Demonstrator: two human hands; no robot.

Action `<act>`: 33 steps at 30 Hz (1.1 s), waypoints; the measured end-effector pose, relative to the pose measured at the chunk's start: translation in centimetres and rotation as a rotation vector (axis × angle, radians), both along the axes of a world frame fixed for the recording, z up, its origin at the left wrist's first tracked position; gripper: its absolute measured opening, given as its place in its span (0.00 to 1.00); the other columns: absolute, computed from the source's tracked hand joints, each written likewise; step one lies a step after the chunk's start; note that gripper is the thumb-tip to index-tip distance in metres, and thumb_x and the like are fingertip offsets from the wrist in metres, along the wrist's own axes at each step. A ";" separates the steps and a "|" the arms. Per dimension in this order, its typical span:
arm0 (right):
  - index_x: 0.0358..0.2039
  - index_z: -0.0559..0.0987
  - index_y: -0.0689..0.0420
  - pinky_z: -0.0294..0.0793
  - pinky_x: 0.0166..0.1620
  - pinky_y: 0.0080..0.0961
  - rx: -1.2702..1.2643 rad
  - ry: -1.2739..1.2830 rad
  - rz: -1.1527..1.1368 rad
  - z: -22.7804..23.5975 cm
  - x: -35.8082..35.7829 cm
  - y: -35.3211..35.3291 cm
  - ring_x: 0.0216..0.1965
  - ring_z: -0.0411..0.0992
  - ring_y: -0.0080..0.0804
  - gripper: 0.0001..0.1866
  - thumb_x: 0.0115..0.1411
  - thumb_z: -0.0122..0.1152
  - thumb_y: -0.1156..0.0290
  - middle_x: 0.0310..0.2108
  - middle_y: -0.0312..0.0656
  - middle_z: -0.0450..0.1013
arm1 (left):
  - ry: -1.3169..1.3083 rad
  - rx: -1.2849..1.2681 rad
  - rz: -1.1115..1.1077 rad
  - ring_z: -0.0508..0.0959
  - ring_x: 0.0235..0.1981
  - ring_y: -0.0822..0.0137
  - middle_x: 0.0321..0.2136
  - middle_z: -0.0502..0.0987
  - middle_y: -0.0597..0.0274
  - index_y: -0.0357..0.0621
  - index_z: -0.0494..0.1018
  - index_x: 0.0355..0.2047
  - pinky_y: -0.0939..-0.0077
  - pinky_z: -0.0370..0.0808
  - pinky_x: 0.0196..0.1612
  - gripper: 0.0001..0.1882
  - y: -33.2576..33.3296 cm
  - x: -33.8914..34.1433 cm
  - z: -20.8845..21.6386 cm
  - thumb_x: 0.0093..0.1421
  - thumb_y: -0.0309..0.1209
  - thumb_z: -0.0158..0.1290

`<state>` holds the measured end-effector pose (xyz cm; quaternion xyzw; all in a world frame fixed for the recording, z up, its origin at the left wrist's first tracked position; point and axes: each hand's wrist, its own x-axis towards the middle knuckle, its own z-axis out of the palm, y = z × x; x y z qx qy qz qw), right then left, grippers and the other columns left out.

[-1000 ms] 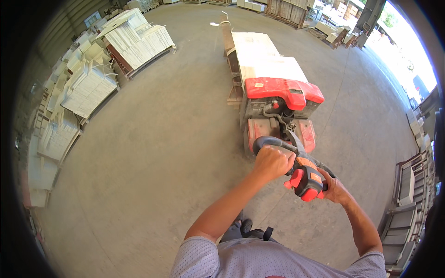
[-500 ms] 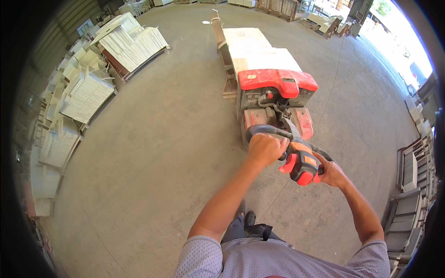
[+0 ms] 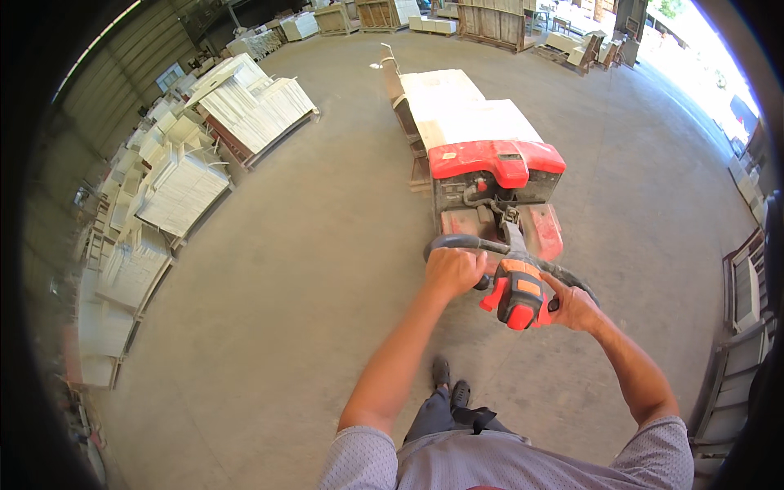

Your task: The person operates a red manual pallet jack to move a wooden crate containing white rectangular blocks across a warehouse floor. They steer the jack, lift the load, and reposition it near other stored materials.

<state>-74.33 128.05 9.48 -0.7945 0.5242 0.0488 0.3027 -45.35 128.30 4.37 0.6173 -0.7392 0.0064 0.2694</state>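
A red and black electric pallet truck (image 3: 535,157) stands ahead of me, its tiller arm reaching back toward my body. My left hand (image 3: 454,271) is wrapped round the left grip of the control handle (image 3: 519,287), just below its black loop guard. On the other side, my right hand (image 3: 575,307) holds the right grip, with a finger stretched over the handle's head beside the orange panel. Beyond the truck's red cover lies a load of pale, flat slabs (image 3: 478,118). A wooden frame (image 3: 404,114) stands along the load's left side.
Stacks of pale slabs (image 3: 257,110) line the left side, with more (image 3: 184,192) nearer. Wooden crates (image 3: 492,24) stand along the far end. Racks with grey panels (image 3: 745,290) run down the right, and a bright doorway (image 3: 702,61) opens at the far right.
The handle has swung slightly left relative to the truck, both hands moving with it. The truck and surroundings sit lower and farther right in view. Both my feet now show more fully.
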 end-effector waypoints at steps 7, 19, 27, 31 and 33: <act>0.71 0.54 0.42 0.75 0.41 0.39 -0.016 -0.004 0.057 0.0 -1.6 2.4 0.36 0.78 0.45 0.49 0.51 0.65 0.52 0.32 0.44 0.80 | -0.039 0.029 0.077 0.77 0.15 0.51 0.12 0.76 0.51 0.42 0.76 0.12 0.54 0.73 0.24 0.29 3.3 -1.1 0.8 0.65 0.44 0.44; 0.70 0.57 0.45 0.75 0.40 0.39 -0.046 0.027 0.011 0.0 2.9 12.2 0.34 0.79 0.45 0.46 0.50 0.65 0.58 0.29 0.45 0.80 | 0.035 -0.048 -0.071 0.75 0.13 0.51 0.10 0.73 0.52 0.43 0.73 0.08 0.54 0.71 0.23 0.30 12.3 3.1 0.9 0.65 0.44 0.46; 0.68 0.59 0.49 0.74 0.39 0.36 0.012 -0.028 -0.127 -0.9 11.9 22.0 0.31 0.78 0.43 0.50 0.46 0.72 0.57 0.27 0.45 0.79 | 0.032 -0.043 -0.172 0.76 0.14 0.52 0.11 0.74 0.51 0.42 0.75 0.09 0.56 0.72 0.23 0.28 18.6 12.1 -0.2 0.64 0.42 0.46; 0.68 0.59 0.49 0.74 0.37 0.34 -0.005 -0.082 -0.155 -0.9 17.0 26.5 0.29 0.77 0.39 0.52 0.45 0.76 0.56 0.25 0.43 0.78 | 0.026 -0.026 -0.220 0.76 0.14 0.52 0.11 0.75 0.51 0.42 0.76 0.10 0.56 0.72 0.24 0.27 21.8 17.3 0.1 0.63 0.43 0.47; 0.68 0.59 0.50 0.74 0.36 0.33 0.016 -0.073 -0.180 -0.5 19.6 28.7 0.27 0.76 0.37 0.52 0.45 0.77 0.56 0.24 0.42 0.77 | -0.001 0.006 -0.222 0.77 0.15 0.52 0.13 0.76 0.50 0.42 0.77 0.10 0.56 0.72 0.24 0.28 23.0 19.4 0.7 0.62 0.44 0.48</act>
